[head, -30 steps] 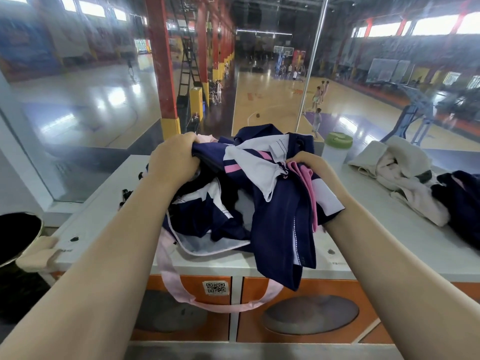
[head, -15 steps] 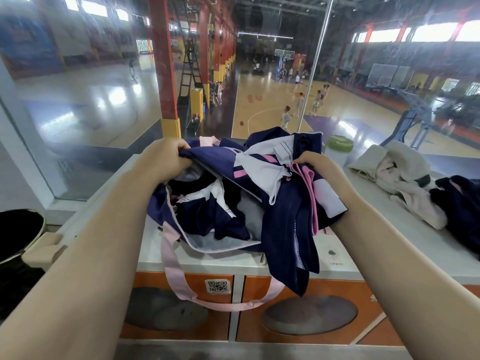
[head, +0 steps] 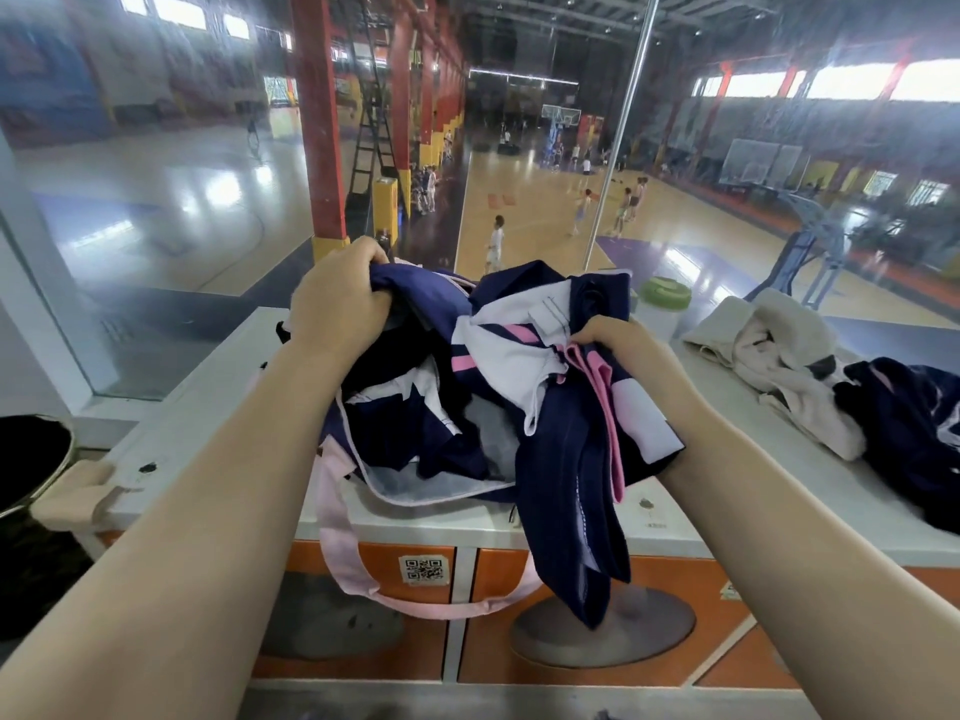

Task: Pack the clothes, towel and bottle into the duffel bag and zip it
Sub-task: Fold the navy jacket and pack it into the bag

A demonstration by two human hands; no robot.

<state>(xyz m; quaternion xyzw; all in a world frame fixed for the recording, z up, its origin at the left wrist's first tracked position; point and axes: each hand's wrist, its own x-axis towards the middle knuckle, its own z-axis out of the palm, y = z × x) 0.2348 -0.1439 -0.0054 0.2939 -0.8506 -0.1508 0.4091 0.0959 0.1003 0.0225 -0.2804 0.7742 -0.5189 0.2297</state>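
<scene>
A navy duffel bag (head: 415,485) with pink straps and a pale lining sits open on the white counter (head: 208,407). My left hand (head: 337,298) grips the bag's far navy rim and holds it up. My right hand (head: 623,350) holds a navy, white and pink garment (head: 566,459) that lies partly in the bag's mouth and hangs over its front edge. A bottle with a green lid (head: 665,293) stands behind the garment. The beige towel (head: 779,356) and another navy garment (head: 914,428) lie on the counter to the right.
A glass pane rises right behind the counter, with a sports hall beyond. Orange lockers (head: 675,589) form the counter's front; a pink strap (head: 415,605) dangles over them. A dark bin (head: 26,459) stands at the lower left.
My left hand has lifted the bag's far rim higher and back. The garment in my right hand has shifted slightly over the opening.
</scene>
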